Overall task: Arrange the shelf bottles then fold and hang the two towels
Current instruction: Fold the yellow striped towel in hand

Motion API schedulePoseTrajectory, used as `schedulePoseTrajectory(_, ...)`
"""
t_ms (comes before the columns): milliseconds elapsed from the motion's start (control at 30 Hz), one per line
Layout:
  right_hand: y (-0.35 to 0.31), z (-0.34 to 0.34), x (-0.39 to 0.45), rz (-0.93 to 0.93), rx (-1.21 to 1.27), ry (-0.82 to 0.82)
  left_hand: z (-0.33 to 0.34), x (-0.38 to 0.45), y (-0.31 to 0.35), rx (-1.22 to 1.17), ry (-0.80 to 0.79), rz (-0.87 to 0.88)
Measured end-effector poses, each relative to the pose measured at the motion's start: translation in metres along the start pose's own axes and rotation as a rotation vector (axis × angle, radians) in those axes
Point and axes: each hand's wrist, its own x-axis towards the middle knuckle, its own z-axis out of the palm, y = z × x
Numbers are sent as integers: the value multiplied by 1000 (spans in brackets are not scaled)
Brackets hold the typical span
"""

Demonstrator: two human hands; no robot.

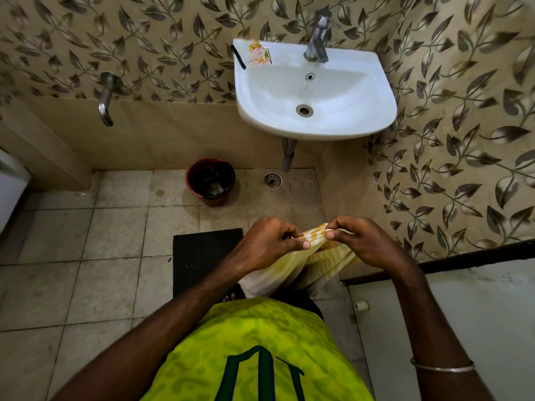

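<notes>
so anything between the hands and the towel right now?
No. Left hand and right hand both pinch the towel at its top edge, close together; nothing sits between fingers and cloth. No rail or hook is in view.

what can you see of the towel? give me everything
The towel is soft cloth, yellow and white striped, bunched rather than spread flat. Its top edge is gathered and pinched between thumb and fingers of the left hand and the right hand, held close together at waist height. The rest hangs down in loose folds in front of the person, above the floor. Nothing else touches it.
</notes>
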Motion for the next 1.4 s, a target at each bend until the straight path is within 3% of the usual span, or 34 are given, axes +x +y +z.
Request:
schedulePoseTrajectory(267,16,-7,-3,87,16,184,-9,-3,-5,-243,61,-120)
schedulePoseTrajectory(433,13,-4,-5,130,167,264,-14,-2,-3,-642,93,-206)
schedulePoseTrajectory(533,8,-1,-10,156,399,299,-16,2,4,-854,104,-225)
schedulePoseTrajectory(600,4,1,-14,191,541,270,-18,5,6,-894,105,-220)
schedulePoseTrajectory(767,-1,4,-29,107,822,-20,-21,11,14,-843,66,-165)
schedulePoseTrajectory(900,-8,13,-25,2,555,212,-20,15,21,-723,109,-137)
schedulePoseTrajectory(1100,-22,16,-18,-180,170,359,-17,12,27,-668,172,-79)
schedulePoseTrajectory(1400,-45,25,-5,-239,253,289,-21,-1,31,-655,204,13)
